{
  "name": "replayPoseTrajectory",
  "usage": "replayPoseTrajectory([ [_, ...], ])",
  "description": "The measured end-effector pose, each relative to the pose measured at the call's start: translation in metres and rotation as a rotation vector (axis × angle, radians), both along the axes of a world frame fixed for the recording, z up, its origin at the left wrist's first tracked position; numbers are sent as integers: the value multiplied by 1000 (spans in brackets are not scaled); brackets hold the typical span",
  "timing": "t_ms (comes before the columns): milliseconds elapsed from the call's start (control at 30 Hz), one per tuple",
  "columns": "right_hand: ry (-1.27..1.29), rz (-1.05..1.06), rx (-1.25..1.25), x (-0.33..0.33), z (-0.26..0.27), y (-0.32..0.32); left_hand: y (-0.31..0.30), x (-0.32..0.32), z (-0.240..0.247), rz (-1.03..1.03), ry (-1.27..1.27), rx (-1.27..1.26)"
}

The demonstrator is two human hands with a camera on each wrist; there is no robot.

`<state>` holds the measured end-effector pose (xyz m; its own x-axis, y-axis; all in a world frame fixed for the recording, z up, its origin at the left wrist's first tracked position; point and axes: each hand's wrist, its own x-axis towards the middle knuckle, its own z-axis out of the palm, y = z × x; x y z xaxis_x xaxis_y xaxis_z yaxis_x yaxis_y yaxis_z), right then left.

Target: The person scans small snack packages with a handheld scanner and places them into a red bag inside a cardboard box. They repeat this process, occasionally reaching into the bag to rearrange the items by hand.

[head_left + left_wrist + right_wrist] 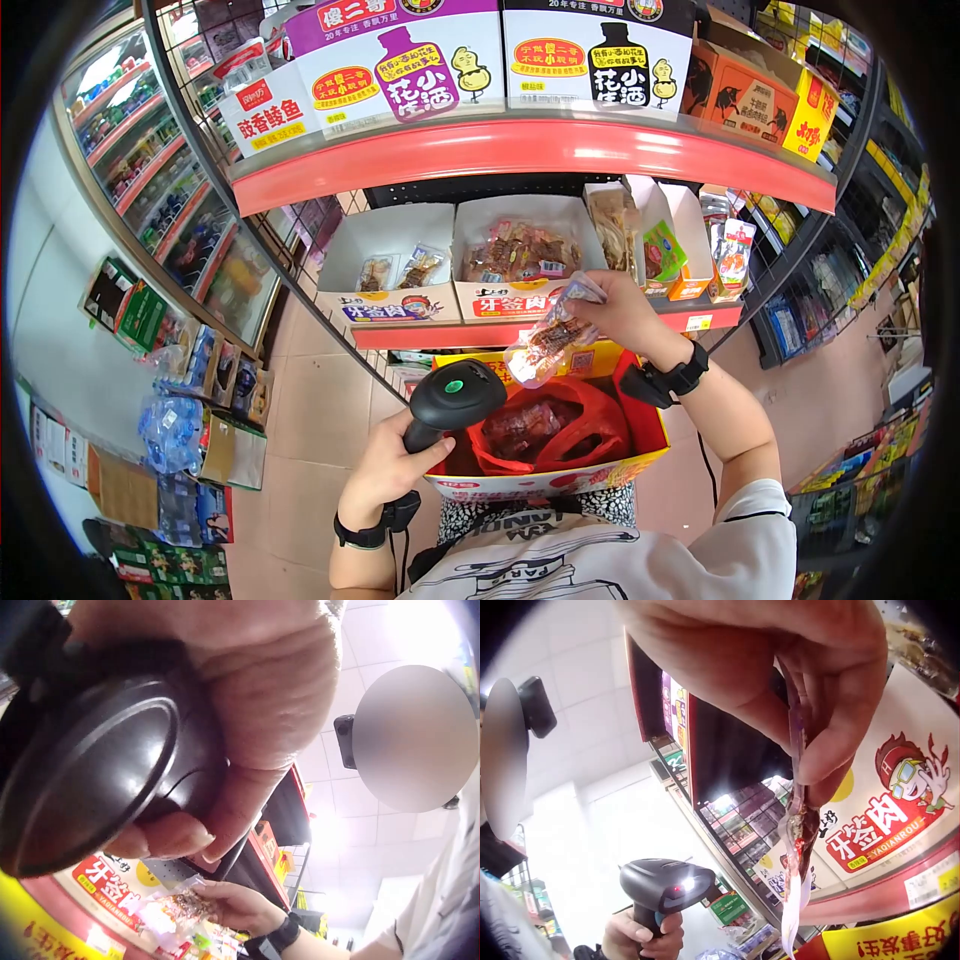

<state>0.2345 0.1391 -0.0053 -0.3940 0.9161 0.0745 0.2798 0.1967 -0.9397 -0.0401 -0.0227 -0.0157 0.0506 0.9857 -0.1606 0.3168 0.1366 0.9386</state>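
My left hand [382, 468] grips the handle of a black barcode scanner [456, 398], its head tilted toward the right hand. In the left wrist view the fingers curl round the scanner [112, 765]. Between thumb and fingers my right hand [625, 315] pinches the top edge of a clear snack packet [548, 340] with brown meat inside. The right wrist view shows that packet [796, 847] edge-on, hanging down. Below both hands, a red plastic bag [590, 415] with more packets [525, 425] in it sits in a yellow and red carton [648, 462].
Ahead, a red-edged shelf [540, 336] carries open white boxes [390, 240] of snack packets [520, 250]. Above it, another shelf [520, 160] bears large printed boxes [400, 70]. A drinks cooler [150, 150] stands to the left, with bottle packs [170, 432] on the floor.
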Motion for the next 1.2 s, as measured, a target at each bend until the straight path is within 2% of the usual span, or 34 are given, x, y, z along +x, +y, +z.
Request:
replayPoseTrajectory([
  [267, 4, -1, 7, -1, 0, 1, 0, -1, -4, -12, -9, 29],
  [533, 7, 14, 52, 2, -6, 5, -1, -3, -1, -10, -144, 15],
  [833, 4, 32, 50, 0, -3, 4, 0, -6, -2, -54, -126, 35],
  [900, 9, 10, -60, -3, 8, -3, 0, -6, -1, -51, -124, 15],
  [1000, 31, 20, -79, -3, 7, -3, 0, -7, 1, -46, -120, -19],
  [1200, 23, 36, -42, 0, 4, -2, 1, -6, 0, -47, -120, -17],
])
